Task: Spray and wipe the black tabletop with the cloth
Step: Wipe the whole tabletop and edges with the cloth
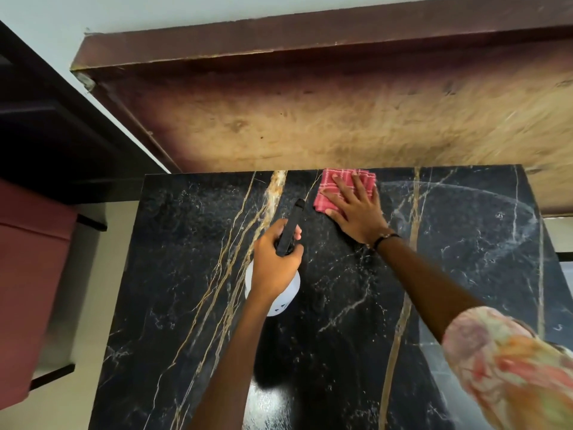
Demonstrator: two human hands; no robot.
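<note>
Black marble-look tabletop (341,305) with gold veins fills the view, a worn brown panel (310,113) beyond its far edge. Spread fingers (342,189) of the right hand (356,212) press flat on the folded red checked cloth (333,187), which lies at that far edge. Just nearer than the cloth, the left hand (274,262) curls round the neck of a white spray bottle (279,293), nozzle aimed at the far edge. Wiping seems under way; a hazy arc marks the top right of the cloth. Next likely calls for sweeping the cloth toward the unwiped left side.
</note>
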